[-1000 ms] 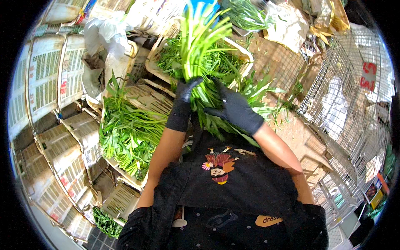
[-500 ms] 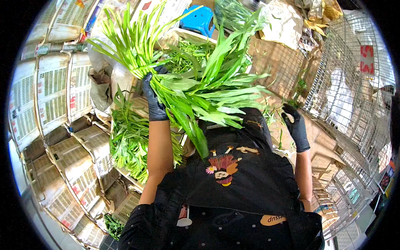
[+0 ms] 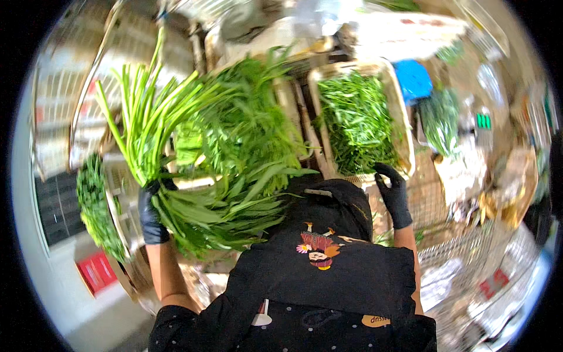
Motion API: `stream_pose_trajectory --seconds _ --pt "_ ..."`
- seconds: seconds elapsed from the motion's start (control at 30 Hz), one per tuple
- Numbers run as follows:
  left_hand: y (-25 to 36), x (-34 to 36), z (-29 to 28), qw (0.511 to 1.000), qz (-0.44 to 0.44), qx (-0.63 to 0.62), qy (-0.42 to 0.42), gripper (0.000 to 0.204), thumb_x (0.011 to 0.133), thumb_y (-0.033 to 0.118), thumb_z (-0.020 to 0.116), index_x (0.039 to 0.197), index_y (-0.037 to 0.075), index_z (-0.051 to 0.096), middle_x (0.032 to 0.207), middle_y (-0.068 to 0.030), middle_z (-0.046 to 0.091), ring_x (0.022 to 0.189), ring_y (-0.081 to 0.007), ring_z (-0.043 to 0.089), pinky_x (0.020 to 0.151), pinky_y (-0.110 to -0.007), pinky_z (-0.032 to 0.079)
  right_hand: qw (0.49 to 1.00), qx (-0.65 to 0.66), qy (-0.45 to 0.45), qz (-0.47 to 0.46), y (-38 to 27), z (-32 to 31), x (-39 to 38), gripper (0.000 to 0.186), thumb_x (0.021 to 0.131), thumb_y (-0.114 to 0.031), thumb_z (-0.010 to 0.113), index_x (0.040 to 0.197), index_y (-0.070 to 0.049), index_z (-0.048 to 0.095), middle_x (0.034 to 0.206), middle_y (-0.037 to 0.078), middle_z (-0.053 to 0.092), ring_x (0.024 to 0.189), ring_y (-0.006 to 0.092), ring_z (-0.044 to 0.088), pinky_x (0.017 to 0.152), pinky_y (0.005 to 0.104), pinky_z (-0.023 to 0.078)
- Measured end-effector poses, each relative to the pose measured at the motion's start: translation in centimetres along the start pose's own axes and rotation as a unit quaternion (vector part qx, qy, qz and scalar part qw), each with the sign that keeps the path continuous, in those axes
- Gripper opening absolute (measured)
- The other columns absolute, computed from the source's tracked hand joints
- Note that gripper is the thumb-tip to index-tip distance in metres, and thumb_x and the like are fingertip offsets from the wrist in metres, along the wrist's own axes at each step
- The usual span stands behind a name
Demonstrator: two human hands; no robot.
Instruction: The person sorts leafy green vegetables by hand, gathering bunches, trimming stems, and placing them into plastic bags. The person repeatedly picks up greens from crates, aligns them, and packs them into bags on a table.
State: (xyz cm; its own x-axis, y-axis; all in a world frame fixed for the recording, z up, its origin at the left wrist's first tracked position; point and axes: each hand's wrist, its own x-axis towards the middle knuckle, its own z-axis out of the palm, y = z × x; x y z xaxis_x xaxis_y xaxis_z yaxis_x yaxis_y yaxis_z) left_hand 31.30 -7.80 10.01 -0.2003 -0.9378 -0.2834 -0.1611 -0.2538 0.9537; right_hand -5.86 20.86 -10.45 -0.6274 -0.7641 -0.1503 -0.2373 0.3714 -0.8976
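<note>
My left hand (image 3: 151, 211), in a black glove, is closed round the stems of a bunch of long-leaved greens (image 3: 141, 123); pale stalks fan upward and leaves hang down to the right. More loose greens (image 3: 246, 100) lie in a crate behind the bunch, partly hidden by it. My right hand (image 3: 391, 193), also gloved, is open with curved fingers and holds nothing visible. It is at the lower right corner of a pale plastic basket (image 3: 406, 135) full of finer greens (image 3: 355, 117); I cannot tell if it touches the rim.
Stacked crates (image 3: 64, 111) stand upper left, above a red box (image 3: 97, 273). More greens (image 3: 94, 205) lie left of my hand. A blue stool (image 3: 413, 82), bundled greens (image 3: 440, 123) and crumpled sacks are on the right, with a wire rack (image 3: 446, 252) lower right.
My view has swung round. My right hand has let go of the bunch, which my left hand has carried leftward. The basket of finer greens now shows to the right, beside my right hand.
</note>
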Motion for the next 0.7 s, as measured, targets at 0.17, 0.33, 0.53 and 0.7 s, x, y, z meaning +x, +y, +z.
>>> stream_pose_trajectory --seconds 0.17,0.33,0.53,0.7 --pt "-3.3 -7.7 -11.5 0.978 -0.038 -0.075 0.191 0.033 0.069 0.016 0.056 0.097 0.001 0.047 0.082 -0.0076 0.054 0.071 -0.0177 0.053 0.063 -0.027 0.043 0.957 0.085 -0.268 -0.075 -6.4 13.4 8.2 0.021 0.071 -0.001 0.054 0.091 0.000 0.057 0.090 0.010 0.059 0.084 0.0163 0.055 0.075 0.0285 0.042" --pt "-8.5 -12.2 -17.6 0.948 -0.094 -0.090 0.289 0.033 0.070 0.012 0.055 0.100 0.002 0.045 0.075 -0.0066 0.054 0.067 -0.0168 0.054 0.061 -0.028 0.044 0.856 -0.019 -0.445 -0.264 -13.4 30.5 10.8 0.016 0.074 -0.005 0.052 0.088 -0.002 0.058 0.085 0.014 0.058 0.078 0.0238 0.057 0.070 0.0302 0.043" --pt "-12.2 -13.7 -18.5 0.907 -0.126 -0.027 0.401 0.048 0.066 0.012 0.061 0.108 0.000 0.041 0.089 -0.0070 0.054 0.074 -0.0162 0.053 0.067 -0.029 0.044 0.775 -0.190 -0.511 -0.318 -19.2 50.9 11.7 0.018 0.075 -0.015 0.050 0.087 -0.003 0.056 0.086 0.016 0.056 0.074 0.0304 0.055 0.066 0.0371 0.043" --pt "-15.1 -11.2 -16.9 0.884 -0.216 -0.012 0.415 0.057 0.059 0.015 0.068 0.107 -0.002 0.042 0.095 -0.0071 0.054 0.082 -0.0132 0.051 0.073 -0.026 0.042 0.695 -0.302 -0.403 -0.512 -12.5 63.0 11.6 0.019 0.079 -0.014 0.044 0.090 -0.005 0.056 0.085 0.017 0.057 0.070 0.0297 0.056 0.062 0.0384 0.045"
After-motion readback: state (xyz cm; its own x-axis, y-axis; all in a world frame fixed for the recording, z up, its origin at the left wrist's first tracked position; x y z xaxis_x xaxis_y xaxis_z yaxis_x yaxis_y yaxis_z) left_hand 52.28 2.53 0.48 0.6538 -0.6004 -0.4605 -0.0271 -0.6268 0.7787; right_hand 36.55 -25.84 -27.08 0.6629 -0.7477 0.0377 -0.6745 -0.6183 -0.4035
